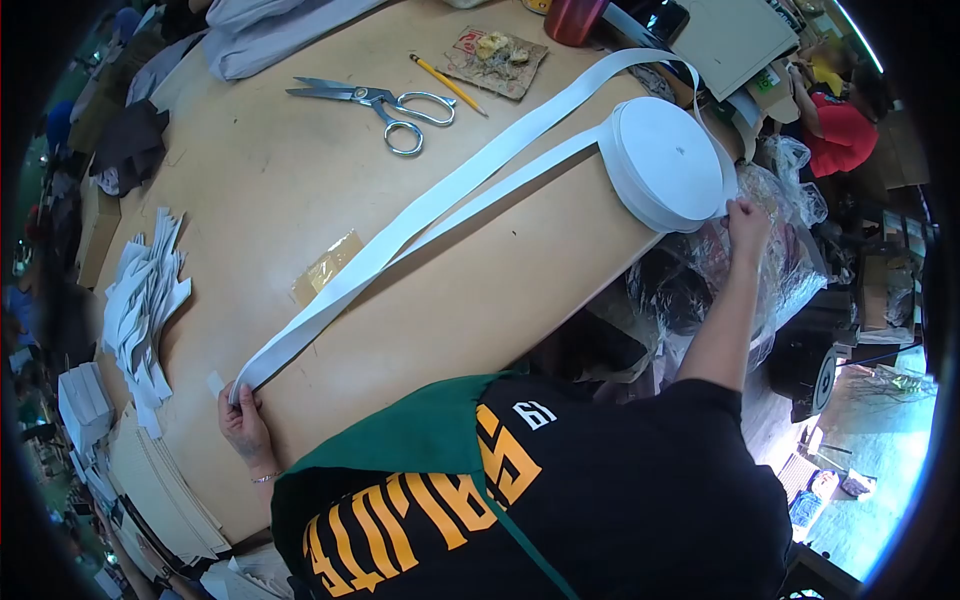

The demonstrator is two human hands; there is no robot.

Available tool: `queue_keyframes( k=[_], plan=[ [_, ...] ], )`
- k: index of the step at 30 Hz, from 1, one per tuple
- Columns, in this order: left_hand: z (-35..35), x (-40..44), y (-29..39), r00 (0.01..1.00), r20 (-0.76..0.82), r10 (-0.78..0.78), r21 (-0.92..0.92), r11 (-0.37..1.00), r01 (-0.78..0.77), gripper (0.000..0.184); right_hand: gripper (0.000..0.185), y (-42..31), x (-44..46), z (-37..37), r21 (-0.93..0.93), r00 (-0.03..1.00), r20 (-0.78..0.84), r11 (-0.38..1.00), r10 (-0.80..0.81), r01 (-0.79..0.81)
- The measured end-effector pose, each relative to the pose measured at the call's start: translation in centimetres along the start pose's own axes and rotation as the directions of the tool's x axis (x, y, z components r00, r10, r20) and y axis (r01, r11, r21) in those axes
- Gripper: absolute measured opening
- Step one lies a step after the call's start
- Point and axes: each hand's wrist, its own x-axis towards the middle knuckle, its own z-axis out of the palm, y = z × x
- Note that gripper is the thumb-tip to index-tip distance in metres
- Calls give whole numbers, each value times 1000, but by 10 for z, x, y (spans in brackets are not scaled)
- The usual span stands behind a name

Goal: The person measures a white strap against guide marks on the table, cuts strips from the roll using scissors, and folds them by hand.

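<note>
A long white band (450, 195) runs across the table in two lengths from a large white roll (668, 160) at the right. My left hand (245, 425) pinches the band where it folds back, near the table's front left. At the roll's right edge, my right hand (746, 225) is closed on the band where it comes around the roll. Silver scissors (385, 105) lie partly open beyond the band. Cut white strips (145, 310) are piled to the left.
A yellow pencil (447, 84) lies by a cardboard piece (495, 62) with scraps on it. Clear tape (328, 266) sits on the table. Clear plastic (770, 260) hangs beyond the right edge. Folded pale cloth (270, 35) is at the back. A person in red (842, 135) is at far right.
</note>
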Motion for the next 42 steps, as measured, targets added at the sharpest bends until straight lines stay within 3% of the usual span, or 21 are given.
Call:
queue_keyframes(
  k=[4,10,13,16,18,20,21,22,23,24,25,26,27,28,29,31,34,37,40,42],
  plan=[
    [-1,1,-3,1000,2,-9,-16,1000,9,13,28,11,39,22,-453,976,10,869,-217,198],
    [1,-1,-1,1000,-2,-7,-22,1000,7,12,30,51,65,18,-162,963,239,972,-127,169],
    [2,-1,2,1000,-8,1,-1,1000,-1,13,32,39,38,12,-358,980,192,926,-49,117],
    [2,-1,3,1000,-8,-7,7,1000,7,12,37,35,21,14,-432,995,15,897,-98,95],
    [9,0,0,998,-35,47,17,999,-46,10,38,40,23,13,-398,942,-182,897,-281,191],
    [8,-3,9,993,-48,106,105,989,-101,9,32,-2,2,13,-81,900,-300,948,-317,307],
    [8,-2,15,991,-27,131,178,976,-124,8,25,-42,-22,25,216,836,-384,843,-391,493],
    [3,-1,3,992,-21,128,198,973,-121,9,23,-98,-63,31,206,851,-337,851,-402,484],
    [4,-1,5,992,-16,126,189,975,-121,9,23,-141,-100,48,293,829,-157,776,-537,559],
    [2,0,1,994,-17,110,130,986,-107,9,24,-174,-141,63,388,751,-5,691,-660,610],
    [3,1,-3,990,-23,136,110,985,-133,8,28,-206,-183,78,465,510,152,517,-846,718],
    [1,1,-3,990,-2,142,116,983,-141,8,32,-233,-229,91,583,346,232,414,-909,699],
    [2,-2,3,992,-2,124,92,988,-123,9,35,-256,-265,104,707,49,226,198,-973,679],
    [3,-4,10,994,1,106,60,993,-106,10,40,-274,-301,113,777,-106,173,69,-979,626],
    [1,-5,14,995,28,97,43,994,-99,10,41,-289,-333,128,819,-195,168,27,-966,573],
    [-5,-5,18,993,86,79,8,997,-80,11,42,-307,-384,157,843,-236,174,20,-956,538],
    [-9,-2,24,986,84,141,-30,990,-139,10,36,-321,-415,172,769,-282,311,66,-907,636],
    [-9,1,27,989,139,-46,-265,961,82,12,27,-340,-416,161,693,-271,639,387,-720,608],
    [0,6,28,986,138,-90,-494,857,147,16,25,-337,-412,171,689,-178,688,555,-704,465],
    [1,9,32,981,163,-109,-456,873,173,18,25,-339,-410,171,658,-150,738,651,-658,379]
  ],
)
